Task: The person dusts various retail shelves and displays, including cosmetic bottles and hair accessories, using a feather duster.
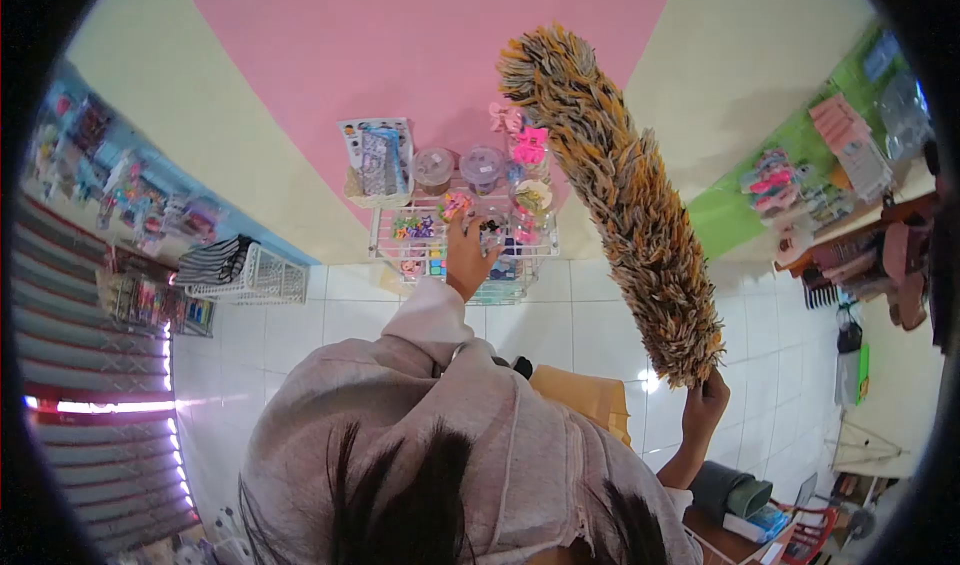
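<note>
My right hand (705, 397) is closed around the lower end of a long, fluffy duster (630, 205) in brown, yellow and grey. The duster slants up and left in front of the wall. My left hand (468, 257) reaches over a white wire rack (545, 249), thumb apart from its fingers. Its fingertips are at a pink and multicoloured hair accessory (456, 204); I see no firm grip. Small colourful clips (413, 227) lie just left of that hand, and small dark items (490, 226) lie to its right.
Behind the left hand stand round clear tubs (483, 168), a white basket (380, 190) with packets, and pink bows (528, 145). Goods hang on both side walls. A white basket (265, 275) is at the left, and a brown shelf (850, 235) juts out at the right.
</note>
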### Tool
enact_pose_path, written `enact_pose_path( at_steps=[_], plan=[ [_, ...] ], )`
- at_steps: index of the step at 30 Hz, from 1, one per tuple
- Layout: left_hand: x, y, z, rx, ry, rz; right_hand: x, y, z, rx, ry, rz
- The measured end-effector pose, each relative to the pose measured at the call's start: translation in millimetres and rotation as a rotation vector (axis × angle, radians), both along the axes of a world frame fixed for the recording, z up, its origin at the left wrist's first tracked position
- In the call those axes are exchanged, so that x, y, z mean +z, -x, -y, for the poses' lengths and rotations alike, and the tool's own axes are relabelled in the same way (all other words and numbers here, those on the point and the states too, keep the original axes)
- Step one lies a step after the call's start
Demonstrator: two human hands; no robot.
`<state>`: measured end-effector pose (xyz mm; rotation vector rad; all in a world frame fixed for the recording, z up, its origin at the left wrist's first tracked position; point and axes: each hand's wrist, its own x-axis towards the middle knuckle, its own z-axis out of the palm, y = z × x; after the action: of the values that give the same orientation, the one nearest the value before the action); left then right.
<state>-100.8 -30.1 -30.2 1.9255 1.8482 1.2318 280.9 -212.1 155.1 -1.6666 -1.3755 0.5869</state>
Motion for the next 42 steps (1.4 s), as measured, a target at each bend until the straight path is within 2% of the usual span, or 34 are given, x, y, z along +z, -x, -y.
enact_pose_path(
  at_steps=[6,10,11,13,17,21,25,27,31,35,41,42],
  plan=[
    [36,3,24,-0.026,0.034,-0.014,-13,11,-46,0.154,0.034,-0.189],
    [41,20,47,-0.032,0.078,0.028,-25,31,-77,0.302,0.103,-0.262],
    [42,25,55,0.0,0.051,0.009,-40,33,-85,0.39,0.053,-0.306],
    [45,40,71,0.054,-0.005,-0.03,-41,46,-99,0.518,0.026,-0.103],
    [38,71,104,0.186,0.005,0.119,-33,89,-115,0.661,0.068,-0.171],
    [36,98,139,0.264,0.046,0.129,-35,119,-103,0.692,0.191,-0.16],
    [42,144,160,0.297,0.046,0.045,-32,170,-83,0.681,0.244,0.012],
    [40,169,182,0.264,0.07,0.117,-34,203,-64,0.655,0.25,0.004],
    [32,246,227,0.252,0.037,0.09,-27,282,-23,0.591,0.245,0.166],
    [2,333,280,0.387,0.029,0.106,-19,353,8,0.521,0.229,0.432],
    [6,425,330,0.45,-0.011,0.258,-21,415,33,0.556,0.158,0.568],
    [18,432,334,0.485,0.013,0.286,-19,424,31,0.565,0.142,0.578]
  ],
)
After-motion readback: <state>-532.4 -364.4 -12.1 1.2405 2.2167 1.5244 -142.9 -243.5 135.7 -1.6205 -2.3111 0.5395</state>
